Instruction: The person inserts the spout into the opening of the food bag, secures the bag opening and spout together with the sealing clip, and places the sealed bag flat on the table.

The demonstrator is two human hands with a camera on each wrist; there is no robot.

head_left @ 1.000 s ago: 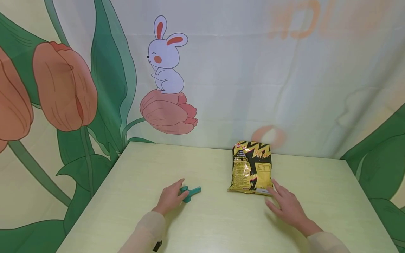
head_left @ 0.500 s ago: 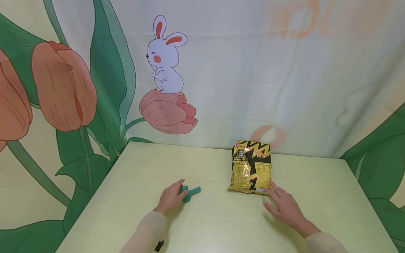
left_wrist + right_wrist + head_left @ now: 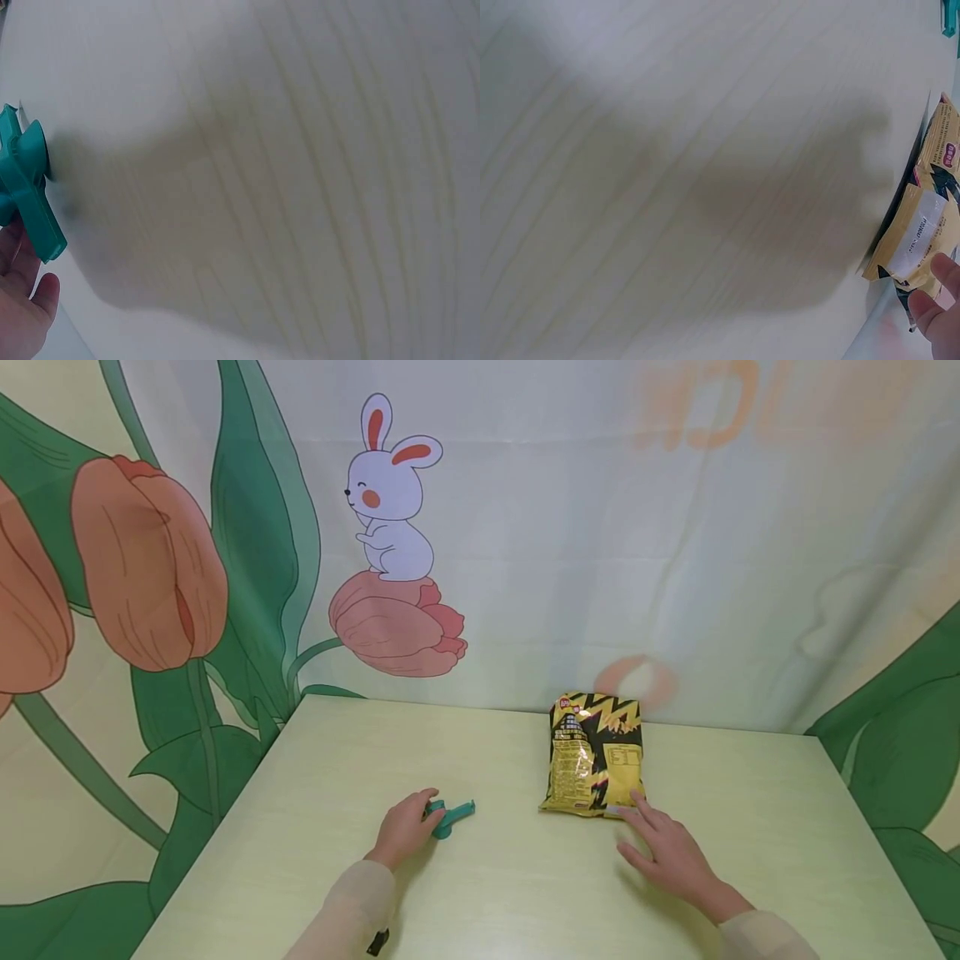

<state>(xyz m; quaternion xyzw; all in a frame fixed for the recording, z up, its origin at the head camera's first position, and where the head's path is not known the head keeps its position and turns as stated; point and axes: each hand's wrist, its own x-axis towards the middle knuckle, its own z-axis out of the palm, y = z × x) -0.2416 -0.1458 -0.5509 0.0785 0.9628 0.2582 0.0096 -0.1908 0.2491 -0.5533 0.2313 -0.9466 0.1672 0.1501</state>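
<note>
Teal clip (image 3: pixel 459 812) lies at the left hand (image 3: pixel 405 828), near half of pale table (image 3: pixel 517 893). Left thumb at its near side, index finger beyond; cannot tell whether they clamp it. Right hand (image 3: pixel 675 857): fingers apart, extended, tips over the near right corner of yellow-and-black packet (image 3: pixel 596 760); contact unclear. Packet lies flat, farther back and right of clip, reaching the table's far edge. Behind: printed backdrop (image 3: pixel 540 527), white rabbit (image 3: pixel 397 543) on a tulip (image 3: pixel 397 627).
</note>
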